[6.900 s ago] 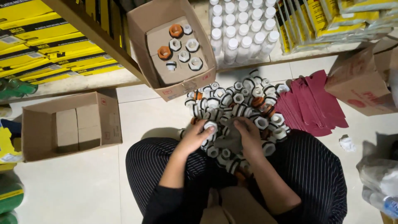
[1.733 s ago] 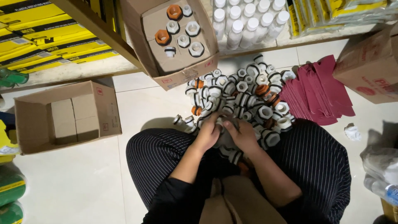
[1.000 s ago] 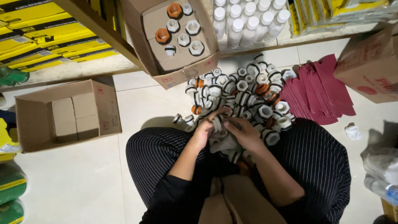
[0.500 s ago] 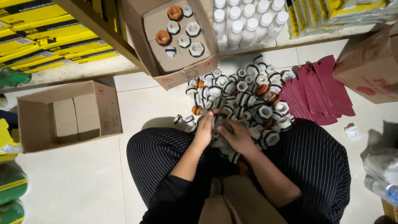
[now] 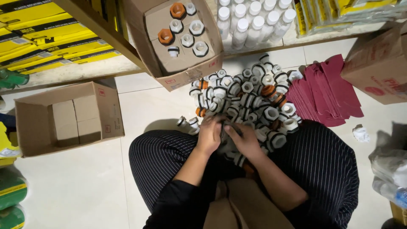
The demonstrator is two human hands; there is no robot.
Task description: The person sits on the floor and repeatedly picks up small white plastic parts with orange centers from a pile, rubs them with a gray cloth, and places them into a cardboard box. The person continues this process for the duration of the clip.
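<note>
overhead view of a seated person on a pale tiled floor (image 5: pixel 76 186). the left hand (image 5: pixel 210 135) and the right hand (image 5: pixel 242 141) are brought together at the near edge of a heap of plastic fittings (image 5: pixel 246 99), both curled around one fitting (image 5: pixel 223 132); it is mostly hidden by the fingers, so whether each grip is clenched on it cannot be told. the fittings are seen as short white threaded pieces with six-sided heads and black rings, a few of them orange, piled loosely between the knees and the shelf edge (image 5: pixel 106 36). striped trouser legs (image 5: pixel 157 163) enclose the heap on both near sides. open floor is left to the person's left, bounded by an empty cardboard box (image 5: pixel 63 118) with flaps folded flat inside. a second cardboard box (image 5: pixel 178 42), tilted against the shelf, is shown holding a few fittings set upright on a cardboard sheet. to the right, a fan of flat dark red sheets (image 5: pixel 326 95) touches the heap. white bottles (image 5: pixel 254 23) are ranked on the shelf behind.
</note>
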